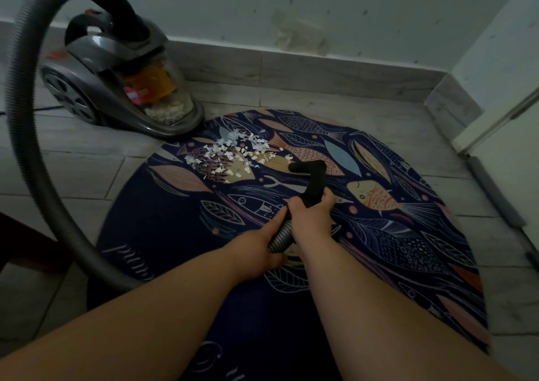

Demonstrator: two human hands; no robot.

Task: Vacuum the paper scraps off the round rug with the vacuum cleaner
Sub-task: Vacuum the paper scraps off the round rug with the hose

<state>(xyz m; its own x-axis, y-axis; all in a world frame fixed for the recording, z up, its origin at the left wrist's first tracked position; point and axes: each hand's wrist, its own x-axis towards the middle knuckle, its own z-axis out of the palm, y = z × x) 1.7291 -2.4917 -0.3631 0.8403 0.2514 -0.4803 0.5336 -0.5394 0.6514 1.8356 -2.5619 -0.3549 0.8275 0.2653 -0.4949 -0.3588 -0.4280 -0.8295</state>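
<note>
A round dark-blue rug (393, 243) with fish patterns lies on the tiled floor. White paper scraps (233, 153) are heaped on its far left part. The grey canister vacuum cleaner (116, 80) stands beyond the rug's far left edge. Its ribbed grey hose (32, 135) arcs left and down, passing under my arms. My right hand (310, 220) grips the black handle end of the hose, and the black nozzle (310, 169) points toward the scraps from just right of them. My left hand (262, 249) grips the ribbed hose (280, 237) just behind.
A wall with a grey skirting board (291, 68) runs behind the rug. A white door or cabinet (507, 124) stands at the right. A dark reddish piece of furniture (23, 240) sits at the left edge. Grey floor tiles surround the rug.
</note>
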